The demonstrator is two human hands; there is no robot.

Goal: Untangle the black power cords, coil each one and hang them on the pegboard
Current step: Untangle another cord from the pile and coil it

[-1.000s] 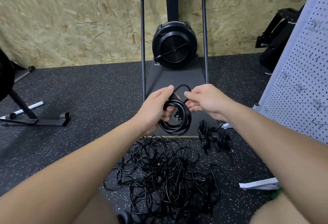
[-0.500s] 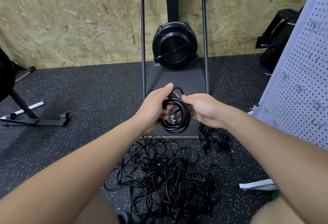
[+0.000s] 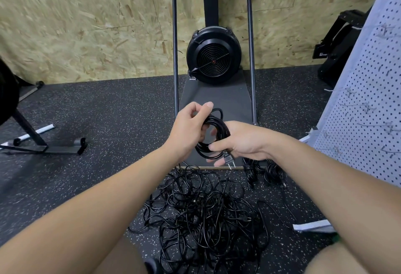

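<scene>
Both hands raised in front of the body, sharing one coiled cord (image 3: 213, 138) above the floor. Left hand (image 3: 188, 131) curled around the left side of the coil, thumb on top, fingers passing through the loops. Right hand (image 3: 239, 142) pinching the lower part of the coil between thumb and fingers, with the plug (image 3: 229, 161) hanging just under this grip, prongs pointing down. Below, on the speckled black floor (image 3: 97, 121), a big tangled pile of black cords (image 3: 206, 215) between the knees. Just to the right of the pile, near the gray platform (image 3: 217, 98) of the fan machine (image 3: 213, 57), two small coiled bundles (image 3: 263, 170) lying on the floor. At the right edge, the white pegboard (image 3: 366, 108) with thin metal hooks (image 3: 347, 91); cannot tell any cord hanging on it.
</scene>
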